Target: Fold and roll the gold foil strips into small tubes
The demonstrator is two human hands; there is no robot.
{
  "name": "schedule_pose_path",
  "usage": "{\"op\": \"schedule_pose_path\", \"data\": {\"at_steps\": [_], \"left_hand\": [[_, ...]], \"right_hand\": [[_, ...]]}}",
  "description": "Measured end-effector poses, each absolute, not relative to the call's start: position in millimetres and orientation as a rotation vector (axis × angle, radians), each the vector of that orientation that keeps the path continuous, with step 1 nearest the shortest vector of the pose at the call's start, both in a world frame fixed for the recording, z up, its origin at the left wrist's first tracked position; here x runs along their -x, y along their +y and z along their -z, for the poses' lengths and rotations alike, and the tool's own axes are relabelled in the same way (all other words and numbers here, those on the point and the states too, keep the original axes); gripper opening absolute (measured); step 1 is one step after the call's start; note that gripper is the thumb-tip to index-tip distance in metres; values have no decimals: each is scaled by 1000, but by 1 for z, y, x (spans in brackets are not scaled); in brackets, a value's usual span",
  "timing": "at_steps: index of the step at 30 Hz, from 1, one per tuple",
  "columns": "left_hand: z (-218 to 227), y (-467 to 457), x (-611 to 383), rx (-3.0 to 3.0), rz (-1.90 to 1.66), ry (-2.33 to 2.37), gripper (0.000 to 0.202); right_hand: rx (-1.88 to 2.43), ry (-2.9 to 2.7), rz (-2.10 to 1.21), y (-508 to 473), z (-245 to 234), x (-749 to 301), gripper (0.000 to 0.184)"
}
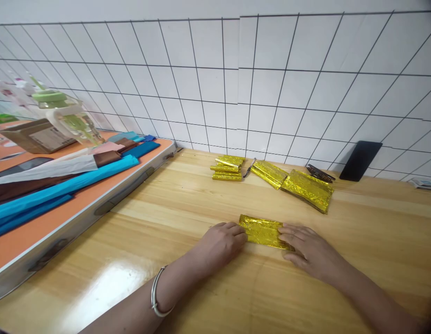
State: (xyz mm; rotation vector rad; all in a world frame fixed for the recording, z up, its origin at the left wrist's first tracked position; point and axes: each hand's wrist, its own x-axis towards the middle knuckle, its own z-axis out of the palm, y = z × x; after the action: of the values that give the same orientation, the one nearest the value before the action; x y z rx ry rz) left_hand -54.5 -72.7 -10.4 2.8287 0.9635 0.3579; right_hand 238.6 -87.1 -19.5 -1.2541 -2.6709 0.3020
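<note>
A folded gold foil sheet (262, 230) lies flat on the wooden table (187, 218) in front of me. My left hand (220, 244) presses on its left end with curled fingers; a silver bangle sits on that wrist. My right hand (307, 250) lies on the sheet's right end, fingers flat and together. Farther back rest a small stack of folded gold foil pieces (228, 168) and a loose pile of flat gold foil sheets (299, 184).
An orange board (37, 227) at the left carries rolls of blue, brown and white paper (62, 183), a cardboard box (36, 135) and a clear container (71, 118). A black phone (360, 160) leans on the tiled wall. A small dark tool (249, 168) and a black clip (320, 174) lie near the foil.
</note>
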Motion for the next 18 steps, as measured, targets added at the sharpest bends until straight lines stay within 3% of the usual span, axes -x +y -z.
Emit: {"op": "schedule_pose_path", "data": {"at_steps": [7,13,18], "left_hand": [[20,-72,46,-2954,-287,977,22],[24,-69,44,-2965,-302,1024,20],[28,-70,40,-2824,-557,1054,18]], "right_hand": [[1264,-2727,161,-96,36,-223,42],[1257,-2632,212,-98,35,-216,43],[1145,-2513,126,-101,30,-216,29]]}}
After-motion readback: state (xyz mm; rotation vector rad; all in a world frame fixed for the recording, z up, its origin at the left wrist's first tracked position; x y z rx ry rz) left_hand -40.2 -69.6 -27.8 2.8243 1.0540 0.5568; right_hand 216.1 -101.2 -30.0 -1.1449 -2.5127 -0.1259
